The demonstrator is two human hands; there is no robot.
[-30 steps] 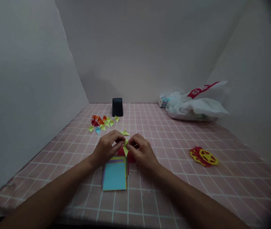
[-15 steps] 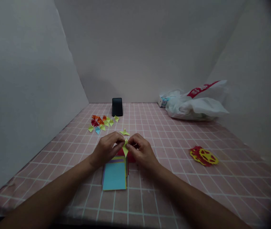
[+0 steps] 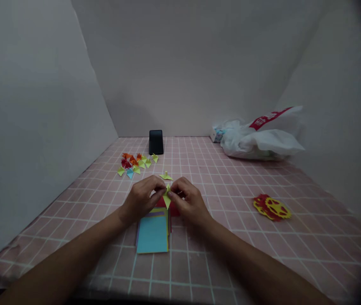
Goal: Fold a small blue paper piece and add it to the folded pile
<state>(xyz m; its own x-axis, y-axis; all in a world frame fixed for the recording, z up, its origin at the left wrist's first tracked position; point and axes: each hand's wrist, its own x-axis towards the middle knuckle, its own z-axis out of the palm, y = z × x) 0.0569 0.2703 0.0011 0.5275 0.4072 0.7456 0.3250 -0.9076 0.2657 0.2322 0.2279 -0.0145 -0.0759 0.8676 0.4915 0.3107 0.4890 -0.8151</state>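
Note:
Between my two hands is a small folded yellow paper [image 3: 167,201], its pointed end facing down toward me. My left hand [image 3: 144,194] pinches its left side with thumb and forefinger. On the right side my right hand [image 3: 189,199] grips it the same way; the fingertips partly cover the folds. Beneath the hands lies a stack of coloured paper sheets [image 3: 152,235] with a blue one on top, and some red paper [image 3: 174,210] shows beyond it. Just past my fingers sits a yellow paper crane [image 3: 166,176] with spread wings.
Several small paper cranes [image 3: 135,162] in orange, red, yellow and blue cluster at the left back. A black phone [image 3: 156,142] lies behind them. At the back right rest a white plastic bag [image 3: 259,143] and a small box [image 3: 216,134]. Red and yellow cut-outs [image 3: 272,208] lie to the right.

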